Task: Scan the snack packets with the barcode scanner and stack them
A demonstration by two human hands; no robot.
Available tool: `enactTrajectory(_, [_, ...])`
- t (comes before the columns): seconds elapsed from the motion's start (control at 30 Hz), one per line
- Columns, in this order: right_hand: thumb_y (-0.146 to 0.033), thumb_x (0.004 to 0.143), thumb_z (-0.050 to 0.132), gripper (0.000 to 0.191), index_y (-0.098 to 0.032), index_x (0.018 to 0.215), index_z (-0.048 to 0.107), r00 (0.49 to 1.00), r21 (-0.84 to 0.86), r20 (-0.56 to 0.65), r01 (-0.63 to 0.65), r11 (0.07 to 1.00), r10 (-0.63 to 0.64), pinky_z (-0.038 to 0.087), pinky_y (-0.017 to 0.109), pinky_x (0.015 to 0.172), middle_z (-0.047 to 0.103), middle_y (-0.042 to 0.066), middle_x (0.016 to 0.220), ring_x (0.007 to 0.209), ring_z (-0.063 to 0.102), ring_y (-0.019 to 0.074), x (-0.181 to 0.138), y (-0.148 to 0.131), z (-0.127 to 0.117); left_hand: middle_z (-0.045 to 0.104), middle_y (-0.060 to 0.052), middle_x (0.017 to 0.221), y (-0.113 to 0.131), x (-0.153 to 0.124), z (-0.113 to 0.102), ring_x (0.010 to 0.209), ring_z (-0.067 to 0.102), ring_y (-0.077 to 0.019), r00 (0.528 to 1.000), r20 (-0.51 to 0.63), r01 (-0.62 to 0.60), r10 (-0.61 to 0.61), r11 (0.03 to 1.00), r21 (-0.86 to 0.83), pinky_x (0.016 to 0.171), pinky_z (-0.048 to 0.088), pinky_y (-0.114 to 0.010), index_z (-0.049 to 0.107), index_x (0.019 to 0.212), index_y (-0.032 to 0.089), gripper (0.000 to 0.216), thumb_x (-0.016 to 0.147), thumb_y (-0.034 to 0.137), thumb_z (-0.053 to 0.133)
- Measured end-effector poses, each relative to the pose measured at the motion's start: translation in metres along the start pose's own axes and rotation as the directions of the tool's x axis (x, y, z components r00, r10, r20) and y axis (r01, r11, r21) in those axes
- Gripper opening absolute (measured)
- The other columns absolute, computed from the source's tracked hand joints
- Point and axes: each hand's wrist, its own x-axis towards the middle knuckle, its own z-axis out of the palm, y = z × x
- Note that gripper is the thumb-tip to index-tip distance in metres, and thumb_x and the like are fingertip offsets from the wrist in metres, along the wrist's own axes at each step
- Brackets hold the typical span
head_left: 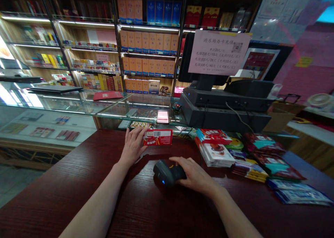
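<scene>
My left hand [133, 146] grips the left end of a flat red snack box [158, 137] and holds it just above the dark wooden counter [65, 193], barcode side towards me. My right hand [194, 174] is wrapped round a black handheld barcode scanner [167, 173] with a small blue light. The scanner's head points left, below the red box and a short way from it.
A heap of snack packets [250, 154] and boxes [214, 144] lies on the counter to the right. Behind it stands a black till [224, 106] with a paper notice [217, 52]. Glass display cases [78, 106] and stocked shelves [148, 47] fill the back.
</scene>
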Motion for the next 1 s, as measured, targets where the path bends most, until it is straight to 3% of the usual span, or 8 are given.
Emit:
enactTrajectory(0.33, [-0.027,0.074,0.072,0.064,-0.027,0.135,0.055,0.999,0.021,0.043,-0.033,0.999,0.032,0.038,0.04,0.101,0.064,0.006,0.127,0.116,0.058,0.0258,-0.003,-0.004,-0.004,0.05,-0.012,0.14,0.001,0.001,-0.001,0.137,0.042,-0.0308,1.0,-0.015,-0.021,0.021,1.0,-0.009,0.123,0.015,-0.057,0.032,0.152,0.027,0.077,0.083,0.024,0.069])
enactTrajectory(0.47, [-0.027,0.068,0.078,0.072,-0.026,0.137,0.057,0.997,0.153,0.068,-0.043,0.987,0.033,0.04,0.041,0.106,0.061,0.007,0.131,0.121,0.056,0.0274,-0.007,-0.002,-0.011,0.049,-0.011,0.141,0.002,0.001,0.001,0.137,0.042,-0.0305,0.999,-0.012,-0.048,0.047,0.999,-0.017,0.124,0.014,-0.058,0.031,0.152,0.027,0.078,0.083,0.023,0.069])
enactTrajectory(0.53, [-0.026,0.073,0.074,0.068,-0.027,0.138,0.057,0.999,0.271,0.03,-0.034,0.962,0.027,0.04,0.041,0.109,0.059,0.006,0.136,0.124,0.056,0.0265,-0.008,0.003,-0.014,0.049,-0.011,0.141,0.003,0.001,0.001,0.137,0.043,-0.0296,0.998,-0.005,-0.06,0.06,0.998,-0.029,0.124,0.014,-0.058,0.031,0.151,0.027,0.078,0.083,0.022,0.068])
enactTrajectory(0.6, [-0.026,0.082,0.064,0.056,-0.027,0.137,0.058,0.993,0.374,-0.089,-0.038,0.927,0.077,0.041,0.042,0.109,0.061,0.006,0.135,0.124,0.057,0.0251,-0.006,0.012,-0.013,0.049,-0.011,0.141,0.006,0.002,0.001,0.137,0.044,-0.0289,0.997,0.003,-0.072,0.072,0.997,-0.041,0.124,0.014,-0.057,0.031,0.151,0.027,0.077,0.083,0.021,0.068])
enactTrajectory(0.7, [-0.033,0.086,0.056,0.056,-0.022,0.141,0.053,0.902,0.515,-0.317,-0.097,0.851,0.294,0.049,0.043,0.101,0.066,0.01,0.127,0.113,0.064,0.0239,0.002,0.028,-0.007,0.049,-0.011,0.141,0.012,0.002,-0.001,0.135,0.045,-0.0282,0.995,0.018,-0.094,0.095,0.994,-0.061,0.124,0.015,-0.057,0.032,0.151,0.027,0.076,0.084,0.02,0.066])
enactTrajectory(0.83, [-0.041,0.084,0.058,0.063,-0.017,0.142,0.051,0.792,0.625,-0.406,-0.122,0.771,0.455,0.053,0.042,0.096,0.064,0.014,0.127,0.109,0.064,0.024,0.013,0.04,0.005,0.05,-0.01,0.14,0.022,0.003,-0.002,0.135,0.046,-0.0275,0.989,0.045,-0.137,0.143,0.985,-0.102,0.124,0.017,-0.057,0.032,0.151,0.027,0.075,0.084,0.019,0.065])
enactTrajectory(1.0, [-0.046,0.084,0.058,0.063,-0.02,0.141,0.053,0.799,0.63,-0.404,-0.11,0.769,0.446,0.051,0.041,0.098,0.066,0.011,0.121,0.106,0.065,0.023,0.016,0.034,0.01,0.048,-0.01,0.139,0.031,0.002,-0.001,0.136,0.045,-0.027,0.979,0.081,-0.174,0.186,0.976,-0.133,0.123,0.018,-0.057,0.029,0.152,0.028,0.077,0.083,0.016,0.063])
